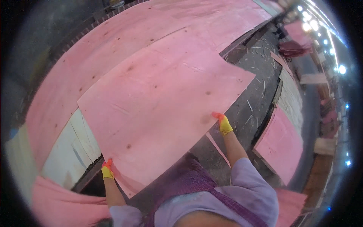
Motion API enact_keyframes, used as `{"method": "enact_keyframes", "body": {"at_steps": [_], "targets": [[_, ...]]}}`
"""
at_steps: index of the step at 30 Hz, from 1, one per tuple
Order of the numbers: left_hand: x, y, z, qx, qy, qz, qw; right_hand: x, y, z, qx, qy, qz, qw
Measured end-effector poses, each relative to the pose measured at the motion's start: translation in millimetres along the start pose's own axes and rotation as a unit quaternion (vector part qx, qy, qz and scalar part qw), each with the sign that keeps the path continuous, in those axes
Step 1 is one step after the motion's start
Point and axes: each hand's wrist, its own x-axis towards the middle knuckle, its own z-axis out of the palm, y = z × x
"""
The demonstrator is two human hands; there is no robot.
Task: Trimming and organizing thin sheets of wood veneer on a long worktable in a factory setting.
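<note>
Gripping one pink veneer sheet (pixel 162 94), large, knot-marked, at two places on its edges. Held centrally, across the middle of the scene, with near corner pointing toward the wearer.

Left hand (pixel 107 169): in glove with orange fingers and yellow cuff; closed on the left edge, close to the near corner. Right hand (pixel 222 123): gloved alike; closed on the near right edge, thumb above, other fingers hidden.

Beyond, and partly covered by the held piece: broad pink sheets (pixel 72 75), spotted with brown knots, spreading left and far. At left, between held piece and those sheets: pale wood sheet (pixel 70 149), with split lines and a dull stain. Near left: loose pink sheet (pixel 68 202), wavy at the edge.

To the right: dark floor (pixel 261 60), strewn with thin pale splinters. Just beside the right forearm: narrow pink strip (pixel 218 148). Farther right: pale sheet (pixel 290 94), with smaller pink sheet (pixel 281 142) on its near side. Far right: dark pink stack (pixel 295 50), small and blurred, beneath bright lights (pixel 310 25). Worn by the handler: purple apron (pixel 181 178), lavender top (pixel 253 185).
</note>
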Motion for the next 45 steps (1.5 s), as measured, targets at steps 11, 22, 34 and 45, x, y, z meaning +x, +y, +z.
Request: {"method": "enact_keyframes", "body": {"at_steps": [11,22,34,45], "targets": [[1,-44,-7,-0.052,0.032,0.073,0.995,20,-42,19,-0.087,0.045,0.034,0.995],[-45,-18,41,-0.171,-0.037,0.049,0.983,36,-138,65,-0.145,-0.035,-0.02,0.989],[-77,35,56,-0.137,0.039,0.104,0.984,73,-15,-34,-0.077,0.029,0.121,0.989],[-107,-5,65,-0.113,0.061,0.084,0.988,77,-42,-62,-0.052,0.035,0.153,0.986]]}}
